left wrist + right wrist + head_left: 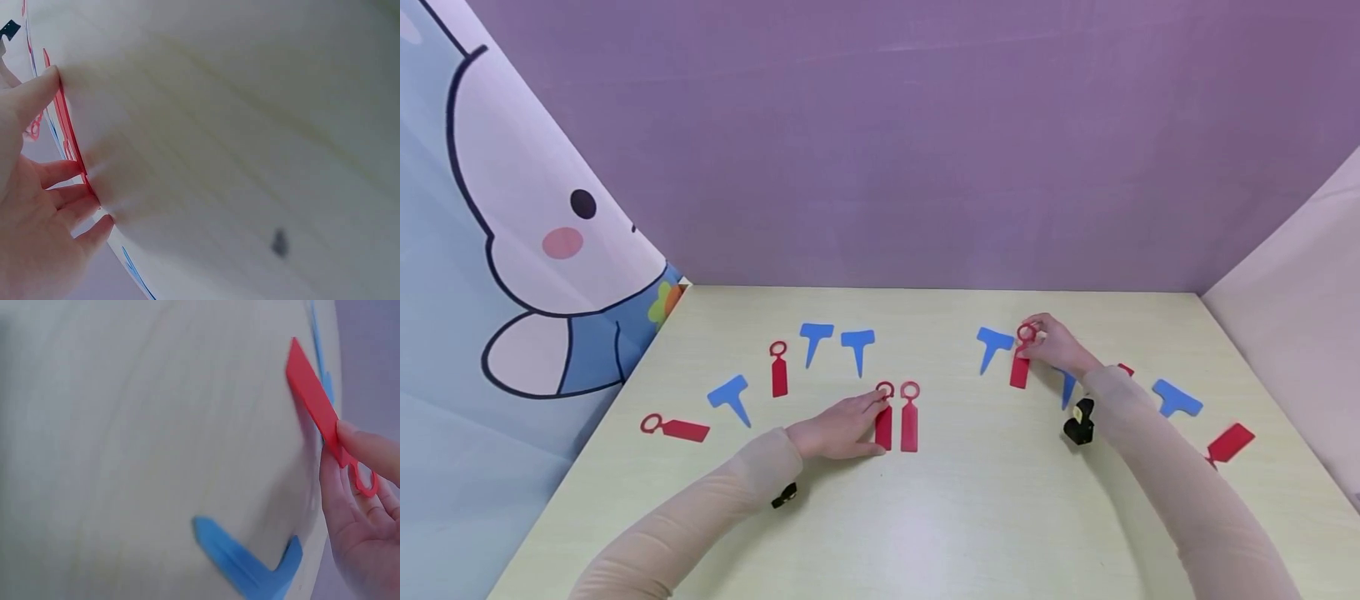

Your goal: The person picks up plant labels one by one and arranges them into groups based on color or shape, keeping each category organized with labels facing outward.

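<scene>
My left hand rests on a red ring-topped plastic tag lying on the table. Its fingers touch near the ring and the thumb lies by the lower end, as the left wrist view also shows. Just right of it lies a second red tag, parallel and slightly apart. Farther back on the right, my right hand pinches another red tag between thumb and fingers near its ring. That tag is tilted, its flat end pointing away from the hand. A blue T-shaped plant label lies left of it.
On the left lie blue T-shaped labels and red tags. Under the right forearm, another blue label is partly covered. Farther right are a blue label and a red tag. A purple curtain borders the table's back.
</scene>
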A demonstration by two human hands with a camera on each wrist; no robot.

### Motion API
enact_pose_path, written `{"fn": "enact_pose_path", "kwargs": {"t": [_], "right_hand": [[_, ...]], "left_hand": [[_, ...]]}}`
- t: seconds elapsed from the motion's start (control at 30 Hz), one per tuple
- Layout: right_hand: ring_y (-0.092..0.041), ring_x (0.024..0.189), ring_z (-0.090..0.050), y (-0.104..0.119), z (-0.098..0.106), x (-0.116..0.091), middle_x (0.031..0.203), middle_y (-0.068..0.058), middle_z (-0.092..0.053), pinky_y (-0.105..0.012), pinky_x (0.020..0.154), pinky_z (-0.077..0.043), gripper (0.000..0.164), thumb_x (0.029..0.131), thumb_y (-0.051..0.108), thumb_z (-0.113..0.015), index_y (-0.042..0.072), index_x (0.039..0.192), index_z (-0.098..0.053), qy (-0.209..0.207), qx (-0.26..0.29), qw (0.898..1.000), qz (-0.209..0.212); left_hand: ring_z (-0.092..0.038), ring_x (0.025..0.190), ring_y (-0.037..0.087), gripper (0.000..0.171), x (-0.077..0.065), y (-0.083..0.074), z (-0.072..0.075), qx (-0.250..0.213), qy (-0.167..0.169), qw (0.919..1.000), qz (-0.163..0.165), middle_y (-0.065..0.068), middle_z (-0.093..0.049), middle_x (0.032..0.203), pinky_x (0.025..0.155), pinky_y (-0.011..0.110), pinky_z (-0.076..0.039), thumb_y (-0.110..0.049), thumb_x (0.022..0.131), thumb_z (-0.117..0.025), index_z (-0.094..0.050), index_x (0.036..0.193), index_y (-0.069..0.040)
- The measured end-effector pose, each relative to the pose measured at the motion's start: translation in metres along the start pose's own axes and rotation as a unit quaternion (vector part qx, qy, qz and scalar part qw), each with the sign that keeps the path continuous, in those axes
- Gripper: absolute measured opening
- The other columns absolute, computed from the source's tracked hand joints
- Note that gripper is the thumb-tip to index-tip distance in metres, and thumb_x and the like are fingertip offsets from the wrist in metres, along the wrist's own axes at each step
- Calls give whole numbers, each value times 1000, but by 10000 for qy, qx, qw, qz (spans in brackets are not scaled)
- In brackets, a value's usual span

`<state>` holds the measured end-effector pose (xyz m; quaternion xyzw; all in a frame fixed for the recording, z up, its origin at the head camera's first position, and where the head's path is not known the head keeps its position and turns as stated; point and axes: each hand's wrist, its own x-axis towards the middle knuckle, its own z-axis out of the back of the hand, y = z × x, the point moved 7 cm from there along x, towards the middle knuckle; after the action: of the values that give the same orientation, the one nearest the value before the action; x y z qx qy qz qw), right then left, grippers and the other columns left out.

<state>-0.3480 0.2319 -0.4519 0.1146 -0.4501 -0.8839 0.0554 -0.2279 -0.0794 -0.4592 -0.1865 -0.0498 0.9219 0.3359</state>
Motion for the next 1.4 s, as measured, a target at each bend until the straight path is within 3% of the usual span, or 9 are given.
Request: {"fn": "enact_pose_path", "kwargs": {"t": [0.2,0.57,0.87,1.17,1.4], "right_hand": [[-37,113,-36,0,-1,-3,124,-22,-36,-51,96,-32,51,85,13,-59,0,126,-33,92,222,9994,-230],[-20,87,-56,3,-4,-9,115,-21,-44,-26,77,-50,48,85,10,-58,1,126,-36,203,640,9976,-196],[-10,78,-60,12,-10,-14,111,-25,-46,-32,77,-51,50,84,4,-58,-3,128,-35,294,1279,9914,1],[-13,78,-62,24,-23,-17,109,-26,-50,-31,76,-51,51,82,5,-61,-2,127,-37,415,1448,9886,21],[-12,73,-62,32,-40,-17,95,-17,-54,-35,74,-52,47,81,-2,-58,-5,124,-38,609,1779,9820,152]], "left_hand": [[-18,133,22,76,0,0,1,65,-36,10000,6,8,-20,145,105,35,-24,-46,82,-55,-24,140,-7],[-18,132,23,76,0,0,0,32,-12,10000,23,9,-20,145,105,35,-25,-45,82,-56,-24,139,-6],[-16,133,23,76,1,1,-4,215,-53,9997,-120,10,-18,145,107,35,-20,-47,84,-53,-24,139,-4],[-16,133,23,76,1,1,-4,233,-67,9996,-124,11,-19,145,107,36,-21,-47,84,-53,-24,139,-4],[-16,133,23,76,1,1,-3,188,-42,9998,-102,10,-18,146,107,36,-21,-47,84,-53,-23,139,-5]]}}
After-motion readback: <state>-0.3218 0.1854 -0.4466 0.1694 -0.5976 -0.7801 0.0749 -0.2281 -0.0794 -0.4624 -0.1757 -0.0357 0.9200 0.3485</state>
